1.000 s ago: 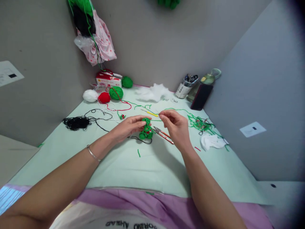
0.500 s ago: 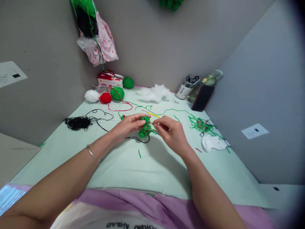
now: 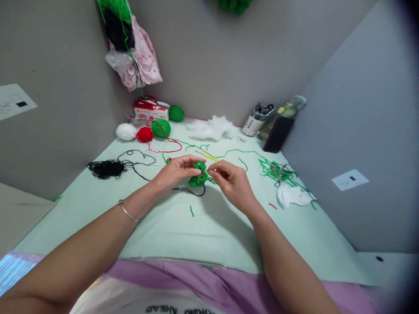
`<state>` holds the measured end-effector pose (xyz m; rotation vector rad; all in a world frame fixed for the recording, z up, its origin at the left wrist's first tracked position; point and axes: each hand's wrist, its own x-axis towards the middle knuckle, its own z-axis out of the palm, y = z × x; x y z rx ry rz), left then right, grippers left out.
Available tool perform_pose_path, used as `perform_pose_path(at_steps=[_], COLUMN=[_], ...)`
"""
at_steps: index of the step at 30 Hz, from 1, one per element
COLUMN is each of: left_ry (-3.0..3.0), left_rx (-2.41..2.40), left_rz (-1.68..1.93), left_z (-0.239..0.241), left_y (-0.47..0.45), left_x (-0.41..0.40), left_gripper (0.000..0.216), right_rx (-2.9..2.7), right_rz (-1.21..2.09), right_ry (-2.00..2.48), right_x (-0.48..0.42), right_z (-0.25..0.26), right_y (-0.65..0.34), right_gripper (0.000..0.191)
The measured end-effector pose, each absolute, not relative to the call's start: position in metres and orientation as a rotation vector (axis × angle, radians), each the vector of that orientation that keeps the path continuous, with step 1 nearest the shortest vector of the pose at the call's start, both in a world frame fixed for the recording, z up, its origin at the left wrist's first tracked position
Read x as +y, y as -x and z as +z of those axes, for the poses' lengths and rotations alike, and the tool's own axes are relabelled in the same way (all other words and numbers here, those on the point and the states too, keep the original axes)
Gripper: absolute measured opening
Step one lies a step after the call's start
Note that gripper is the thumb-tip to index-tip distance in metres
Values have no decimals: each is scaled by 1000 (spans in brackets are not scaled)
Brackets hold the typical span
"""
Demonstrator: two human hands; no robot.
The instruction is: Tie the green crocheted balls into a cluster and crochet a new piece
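Note:
In the middle of the table, my left hand (image 3: 181,171) grips a small green crocheted piece (image 3: 198,175), its thumb pressed against the front. Bits of red and dark show on the piece, and green yarn ends stick out at its right side. Close on the right, my right hand (image 3: 230,176) is closed in a pinch at those ends. Something thin shows at its fingertips, too small to tell whether needle or yarn. Black yarn (image 3: 196,193) curls on the table below the piece. Just beyond the hands lies a yellow-handled crochet hook (image 3: 209,156).
White, red and green yarn balls (image 3: 161,128) sit back left, by a box (image 3: 152,110). A black yarn bundle (image 3: 107,168) lies left. White stuffing (image 3: 214,127), a pen cup (image 3: 255,121) and a leaning phone (image 3: 279,134) stand behind. Green scraps (image 3: 276,171) lie right.
The crocheted piece has turned slightly in my left hand, and the thumb now lies farther across it. My right hand has shifted slightly left, closer to the piece.

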<state>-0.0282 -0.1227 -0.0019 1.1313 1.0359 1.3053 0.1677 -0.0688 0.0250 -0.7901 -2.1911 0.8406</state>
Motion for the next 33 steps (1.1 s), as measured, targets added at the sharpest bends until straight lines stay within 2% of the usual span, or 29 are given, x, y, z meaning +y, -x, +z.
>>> perform_pose_path(at_steps=[7,11,17,22,26,29,33], left_ry=[-1099,-1083,-1074,-1067,-1068,-1108,-1134], left_rx=[982,957,1060,1132,1170,1158,1146], left_rz=[1350,1360,1438,1441,1471,1412,1276], left_z=[-3,0,-9,-9,-14,-19,-18], left_y=[28,26,17,14,13,14,16], left_x=[-124,-124,-123,-123,-120,-118,-120], left_gripper=[34,34,36,38,34,34,39], right_rx=[-1848,-1747,-1700,-1944,-2026,-2050,-1995], right_rz=[1403,1571,1500,1256,1154,1162,1115], right_ry=[690,660,768,899,907,880,900], right_x=[-61,-57,-60,-65,-70,-69,-62], right_z=[11,7,3,7,10,11,12], right_y=[-161,-159,-152,-154,-154,-155,-159], right_gripper=[17,20,27,12,21,24,18])
